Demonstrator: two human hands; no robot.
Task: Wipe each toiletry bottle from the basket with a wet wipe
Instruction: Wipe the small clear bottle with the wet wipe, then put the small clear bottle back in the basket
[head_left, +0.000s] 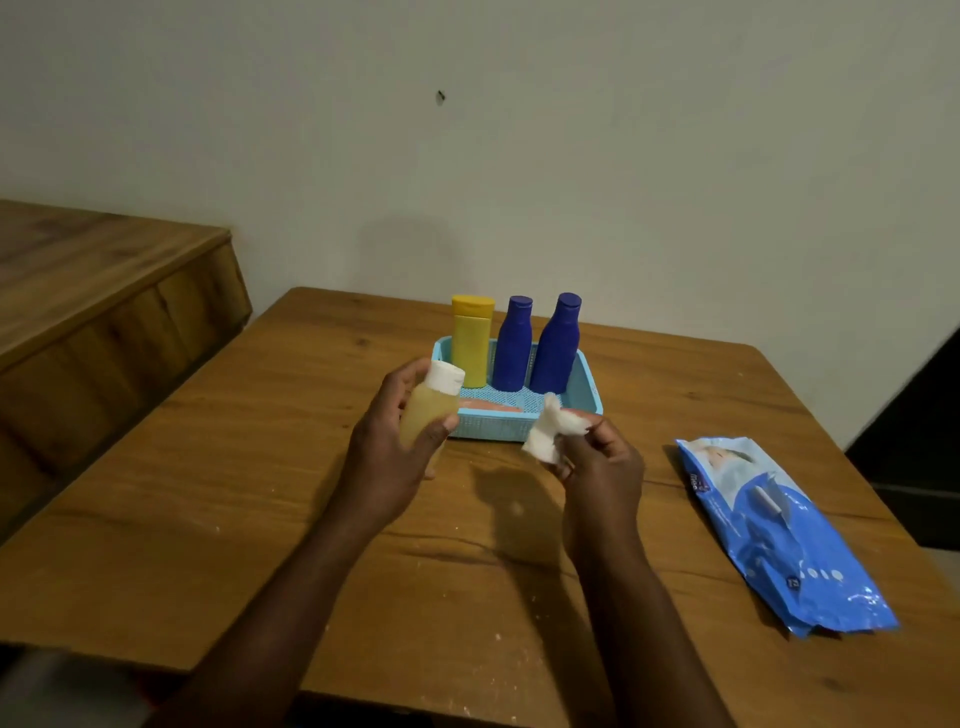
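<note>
Head view: left hand (387, 447) fingers grip amber bottle (428, 415), right hand (602, 467) fingers pinch wipe (550, 431) before basket (587, 395).

Light blue mesh-patterned basket (589, 387), yellow bottle (471, 343), two dark blue bottles (511, 345), white wipe (545, 439), blue wipes pack (779, 535)

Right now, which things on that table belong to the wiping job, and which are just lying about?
In the job:
- pale bottle, held by left hand
- wet wipe, pinched by right hand
- basket
- yellow bottle and two blue bottles, upright inside
- wipes pack

Lying about:
- orange item flat in the basket
</note>
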